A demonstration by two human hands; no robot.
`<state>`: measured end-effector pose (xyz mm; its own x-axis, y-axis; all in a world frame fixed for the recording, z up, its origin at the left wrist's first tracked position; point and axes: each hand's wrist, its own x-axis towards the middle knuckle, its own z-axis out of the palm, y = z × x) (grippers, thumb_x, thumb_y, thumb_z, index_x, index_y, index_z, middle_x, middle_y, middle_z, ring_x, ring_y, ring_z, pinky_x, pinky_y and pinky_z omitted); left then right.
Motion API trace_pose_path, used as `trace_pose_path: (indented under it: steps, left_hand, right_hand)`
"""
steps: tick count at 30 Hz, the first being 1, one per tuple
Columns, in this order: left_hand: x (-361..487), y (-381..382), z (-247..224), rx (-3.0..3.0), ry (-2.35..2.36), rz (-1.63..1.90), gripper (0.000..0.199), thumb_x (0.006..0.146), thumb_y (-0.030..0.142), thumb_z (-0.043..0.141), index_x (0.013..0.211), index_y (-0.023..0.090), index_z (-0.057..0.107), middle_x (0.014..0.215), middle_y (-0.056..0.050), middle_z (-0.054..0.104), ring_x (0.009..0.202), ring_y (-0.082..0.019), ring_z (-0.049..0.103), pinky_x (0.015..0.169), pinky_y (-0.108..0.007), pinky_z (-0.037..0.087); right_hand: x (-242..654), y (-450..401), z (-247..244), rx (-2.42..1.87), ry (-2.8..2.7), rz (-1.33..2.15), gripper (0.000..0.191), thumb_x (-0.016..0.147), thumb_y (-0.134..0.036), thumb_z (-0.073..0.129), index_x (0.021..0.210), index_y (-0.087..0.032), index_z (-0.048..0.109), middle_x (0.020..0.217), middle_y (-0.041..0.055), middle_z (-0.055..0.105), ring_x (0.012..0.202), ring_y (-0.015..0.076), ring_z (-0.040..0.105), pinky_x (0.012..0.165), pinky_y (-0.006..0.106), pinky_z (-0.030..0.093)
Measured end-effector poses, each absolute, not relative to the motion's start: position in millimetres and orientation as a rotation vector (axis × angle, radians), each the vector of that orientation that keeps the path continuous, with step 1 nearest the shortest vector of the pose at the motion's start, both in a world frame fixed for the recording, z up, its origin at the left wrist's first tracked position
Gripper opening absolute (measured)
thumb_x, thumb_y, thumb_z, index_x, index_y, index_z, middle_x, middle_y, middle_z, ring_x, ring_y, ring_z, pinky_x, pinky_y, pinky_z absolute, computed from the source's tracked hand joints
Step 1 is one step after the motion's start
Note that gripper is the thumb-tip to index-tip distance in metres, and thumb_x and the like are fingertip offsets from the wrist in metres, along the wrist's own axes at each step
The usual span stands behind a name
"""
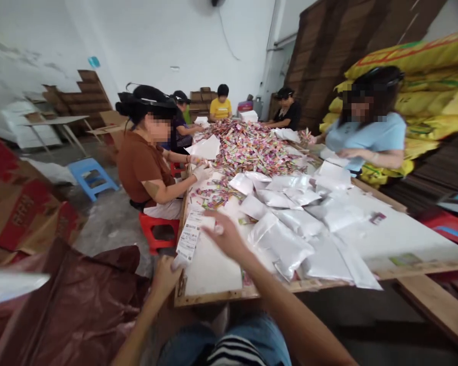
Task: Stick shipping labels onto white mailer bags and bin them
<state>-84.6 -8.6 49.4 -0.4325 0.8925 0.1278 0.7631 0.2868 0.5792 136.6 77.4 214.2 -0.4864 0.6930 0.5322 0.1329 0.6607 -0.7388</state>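
Observation:
A strip of white printed labels (190, 235) lies along the near left edge of the white table (213, 277). My left hand (167, 273) is closed at the table edge, gripping the strip's lower end. Over the table, my right hand (228, 235) reaches left with its fingers stretched and apart, close to the strip's upper part. Something whitish shows by its fingertips, too blurred to name. Right of that hand lies a pile of filled silvery-white pouches (286, 236), some overlapping the near edge.
A large heap of small colourful packets (252, 147) covers the table's middle. Several people sit around it, one in a brown top (145, 162) close on the left. A red stool (158, 236), blue stool (92, 175) and brown plastic sack (95, 305) are on the left.

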Motion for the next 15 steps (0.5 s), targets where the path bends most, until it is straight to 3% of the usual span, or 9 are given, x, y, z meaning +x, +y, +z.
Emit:
trace_pose_path:
  steps: [3,4,6,9,15]
  left_hand:
    - [-91,-16,52,1.505,2.142,0.836,0.042,0.076,0.056,0.047,0.065,0.017,0.059,0.068,-0.004,0.058,0.070,-0.022,0.056,0.064,-0.032,0.042]
    - [-92,-17,53,1.480,2.087,0.821,0.047,0.075,0.060,0.046,0.060,0.018,0.057,0.060,-0.002,0.055,0.062,-0.020,0.053,0.057,-0.031,0.038]
    - [-90,-15,55,1.441,2.000,0.811,0.050,0.073,0.064,0.047,0.053,0.018,0.055,0.051,0.000,0.052,0.055,-0.019,0.050,0.053,-0.030,0.034]
    - [-86,-9,58,1.414,1.921,0.883,0.043,0.069,0.058,0.051,0.054,0.018,0.058,0.056,-0.002,0.060,0.063,-0.022,0.053,0.060,-0.031,0.038]
    - [-84,-7,54,1.211,1.822,1.089,0.036,0.062,0.049,0.061,0.074,0.016,0.070,0.081,-0.009,0.073,0.080,-0.027,0.061,0.071,-0.033,0.044]
  right_hand:
    - [241,137,142,-1.684,-1.888,0.314,0.066,0.072,-0.039,0.073,0.123,-0.003,0.053,0.132,0.0272,0.051,0.126,0.0388,0.044,0.105,0.052,0.028]
    - [269,152,121,-1.915,-1.913,0.220,0.073,0.067,-0.036,0.078,0.124,0.000,0.051,0.131,0.0314,0.049,0.127,0.0434,0.041,0.104,0.056,0.026]
    - [306,172,92,-2.039,-2.059,0.053,0.058,0.074,-0.036,0.072,0.116,0.000,0.056,0.121,0.0287,0.056,0.122,0.0420,0.046,0.101,0.055,0.026]
    - [322,182,87,-1.964,-2.189,0.013,0.028,0.088,-0.030,0.053,0.103,-0.008,0.061,0.104,0.0187,0.065,0.109,0.0325,0.055,0.096,0.046,0.032]
    - [294,166,116,-1.224,-2.669,0.419,0.020,0.082,-0.013,0.049,0.094,-0.013,0.065,0.102,0.0132,0.068,0.102,0.0257,0.058,0.091,0.036,0.037]
